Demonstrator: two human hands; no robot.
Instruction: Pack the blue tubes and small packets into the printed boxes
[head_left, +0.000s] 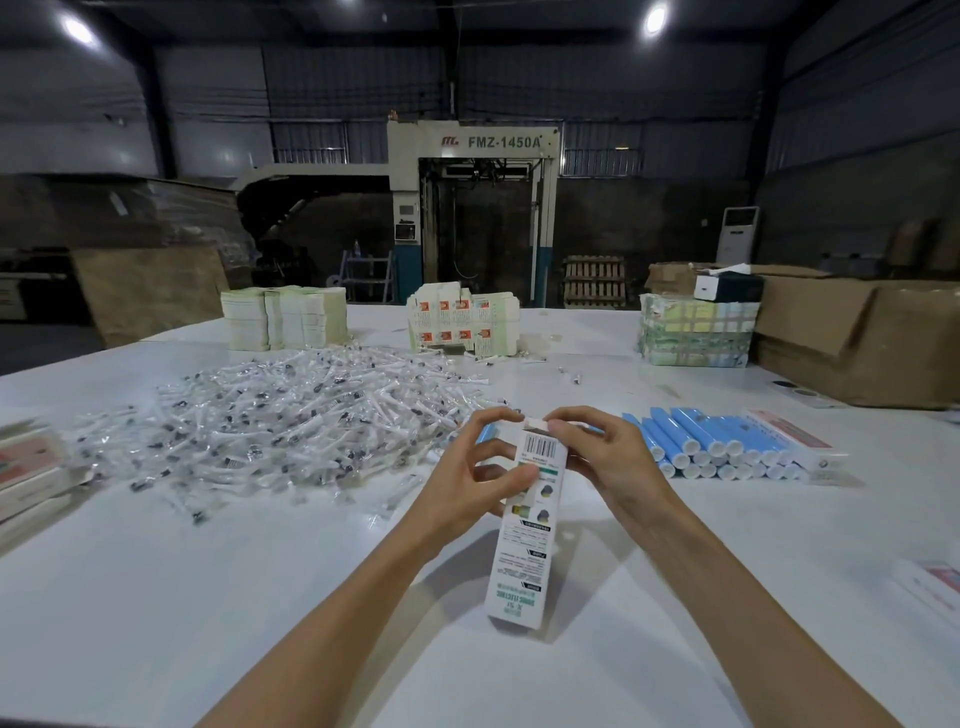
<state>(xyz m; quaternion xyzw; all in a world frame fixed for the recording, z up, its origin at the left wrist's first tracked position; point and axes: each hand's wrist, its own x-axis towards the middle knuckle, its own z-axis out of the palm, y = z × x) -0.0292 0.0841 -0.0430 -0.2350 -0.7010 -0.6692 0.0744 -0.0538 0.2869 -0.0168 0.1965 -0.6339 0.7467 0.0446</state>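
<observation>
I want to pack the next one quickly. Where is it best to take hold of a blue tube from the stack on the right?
Probably a top-row blue tube by its white cap end, from the near side and above: the caps face the person, and neighbours crowd the bodies.

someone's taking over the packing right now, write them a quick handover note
Left hand grips the printed box near its top; right hand pinches its top flap.
Blue tubes are stacked on the table to the right, the packets heaped to the left, flat boxes stacked at the far edge.
Done: this box is at the flap-closing stage; its contents are hidden.
Left: shut the flap, then pack the many remaining tubes and packets.
</observation>
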